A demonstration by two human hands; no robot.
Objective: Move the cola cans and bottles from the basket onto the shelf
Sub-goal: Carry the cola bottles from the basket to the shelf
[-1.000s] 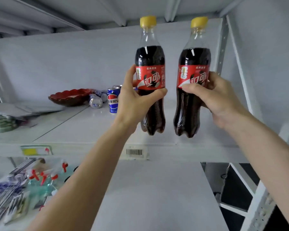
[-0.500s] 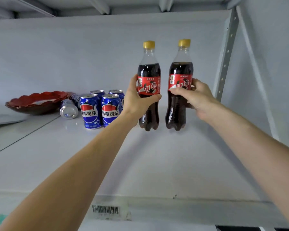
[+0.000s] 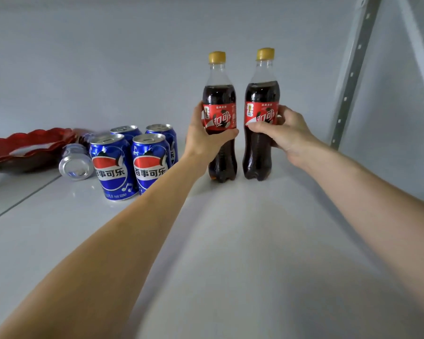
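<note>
Plastic bottles this tall and narrow tip easily, so the risk I see is in the release: both stand, or nearly stand, on the white shelf (image 3: 230, 241) toward its back wall, and I cannot tell whether their bases are fully seated. If I let go with a base slightly raised or tilted, a bottle could rock over. The left bottle (image 3: 220, 113) would fall toward the blue cans (image 3: 130, 165) just beside my left forearm, and withdrawing that arm carelessly could brush the nearest can too. The two bottles are close together but apart, so one knocking the other is also possible. My left hand (image 3: 203, 138) is wrapped around the left bottle at its red label, thumb across the front; my right hand (image 3: 283, 133) grips the right bottle (image 3: 262, 111) at label height from its right side. Both bottles sit right of the cans, well in from the shelf's front edge.
</note>
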